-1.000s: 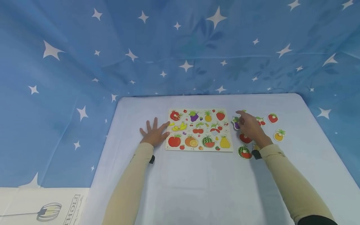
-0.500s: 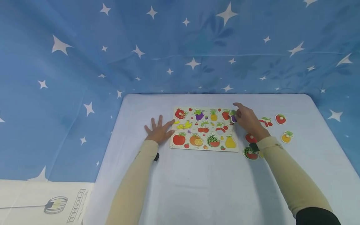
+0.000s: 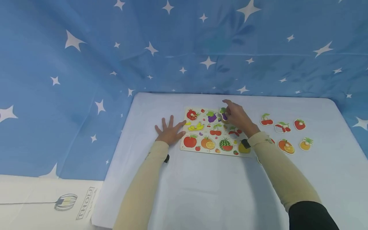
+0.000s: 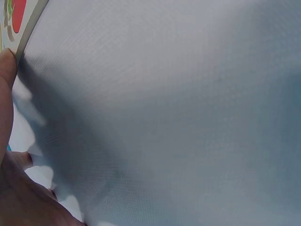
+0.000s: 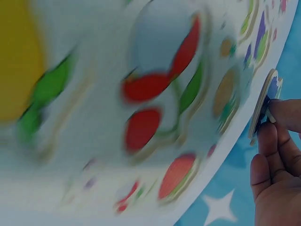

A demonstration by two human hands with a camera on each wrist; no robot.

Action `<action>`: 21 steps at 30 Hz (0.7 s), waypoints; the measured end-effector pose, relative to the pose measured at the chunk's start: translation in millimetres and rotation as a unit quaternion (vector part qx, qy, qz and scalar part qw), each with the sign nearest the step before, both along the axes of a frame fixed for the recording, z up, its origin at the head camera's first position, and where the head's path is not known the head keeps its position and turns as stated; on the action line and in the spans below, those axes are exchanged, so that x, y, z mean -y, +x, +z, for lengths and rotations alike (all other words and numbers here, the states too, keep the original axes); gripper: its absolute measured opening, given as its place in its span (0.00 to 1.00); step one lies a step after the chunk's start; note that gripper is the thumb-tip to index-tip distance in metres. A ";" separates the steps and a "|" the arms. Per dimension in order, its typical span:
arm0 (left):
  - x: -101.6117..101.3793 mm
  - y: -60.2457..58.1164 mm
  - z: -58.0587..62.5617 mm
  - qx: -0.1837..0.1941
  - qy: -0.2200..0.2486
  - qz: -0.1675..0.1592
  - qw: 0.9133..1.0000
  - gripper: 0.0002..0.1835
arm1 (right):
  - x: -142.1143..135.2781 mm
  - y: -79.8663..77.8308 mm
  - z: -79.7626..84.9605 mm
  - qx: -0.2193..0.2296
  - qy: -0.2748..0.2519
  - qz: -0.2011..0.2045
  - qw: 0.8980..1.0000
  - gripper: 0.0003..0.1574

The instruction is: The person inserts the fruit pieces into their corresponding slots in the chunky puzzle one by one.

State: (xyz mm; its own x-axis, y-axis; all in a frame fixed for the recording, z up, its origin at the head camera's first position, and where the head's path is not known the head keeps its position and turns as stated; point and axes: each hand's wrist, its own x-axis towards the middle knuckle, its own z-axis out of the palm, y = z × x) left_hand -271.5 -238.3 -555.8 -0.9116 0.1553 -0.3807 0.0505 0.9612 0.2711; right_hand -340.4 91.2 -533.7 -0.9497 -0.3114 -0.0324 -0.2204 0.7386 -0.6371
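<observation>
In the head view, a flat fruit puzzle board [image 3: 207, 150] lies on the table. My left hand [image 3: 169, 133] rests palm down with its fingers spread at the board's left edge; the thumb touches that edge in the left wrist view. Over the board's upper right part, my right hand [image 3: 241, 118] pinches a grape puzzle piece [image 3: 223, 113] between thumb and fingers. In the right wrist view the grape piece [image 5: 264, 103] is tilted and apart from the board. Its slot-like grape picture [image 3: 211, 117] lies just to the left. My right wrist hides part of the yellow pear picture.
Right of the board lie a cherry piece [image 3: 266, 120], a red fruit piece [image 3: 283, 127], a strawberry piece [image 3: 300, 124], an orange piece [image 3: 286, 146] and a pineapple piece [image 3: 306, 144]. My right sleeve [image 3: 284, 172] covers other pieces. A blue starry cloth [image 3: 178, 38] stands behind the table.
My right hand has carried the grape piece left from beside the board to above its upper right part. The left hand has stayed at the board's edge. The head view has shifted.
</observation>
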 end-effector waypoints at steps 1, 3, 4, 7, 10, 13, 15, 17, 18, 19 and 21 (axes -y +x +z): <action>-1.0 -0.3 0.3 0.000 0.001 0.000 1.000 0.37 | 4.7 -0.9 0.3 0.001 -0.002 0.003 1.000 0.40; -2.8 -0.9 1.3 0.000 -0.001 -0.001 1.000 0.37 | 13.3 -2.9 0.1 0.006 -0.001 0.007 1.000 0.39; -3.5 -1.4 1.4 0.000 -0.003 -0.001 1.000 0.37 | 17.4 -3.9 -0.1 0.009 -0.001 0.009 1.000 0.39; -4.9 -2.3 0.8 -0.001 -0.009 -0.003 1.000 0.37 | 28.7 -6.6 -1.4 0.019 0.000 0.010 1.000 0.39; -4.9 -2.5 0.1 -0.004 -0.011 -0.002 1.000 0.37 | 38.0 -9.6 -3.6 0.026 0.002 0.008 1.000 0.40; -4.1 -2.2 0.4 -0.005 -0.010 0.000 1.000 0.37 | 45.2 -12.2 -6.2 0.030 0.004 0.007 1.000 0.41; -3.1 -2.0 0.4 -0.006 -0.010 0.000 1.000 0.38 | 48.6 -13.4 -8.2 0.032 0.005 0.011 0.999 0.42; -2.0 -2.1 0.1 -0.006 -0.011 -0.001 1.000 0.38 | 51.5 -14.3 -10.4 0.037 0.008 0.014 0.999 0.42; -1.3 -2.0 -0.2 -0.007 -0.010 -0.002 1.000 0.38 | 52.7 -14.7 -11.8 0.037 0.013 0.018 0.999 0.42; -0.6 -2.1 -0.5 -0.007 -0.010 -0.003 1.000 0.38 | 53.9 -15.2 -13.2 0.038 0.017 0.021 0.999 0.41; 0.9 -2.2 -1.3 -0.008 -0.006 -0.004 1.000 0.38 | 56.7 -15.4 -14.9 0.040 0.025 0.027 0.999 0.40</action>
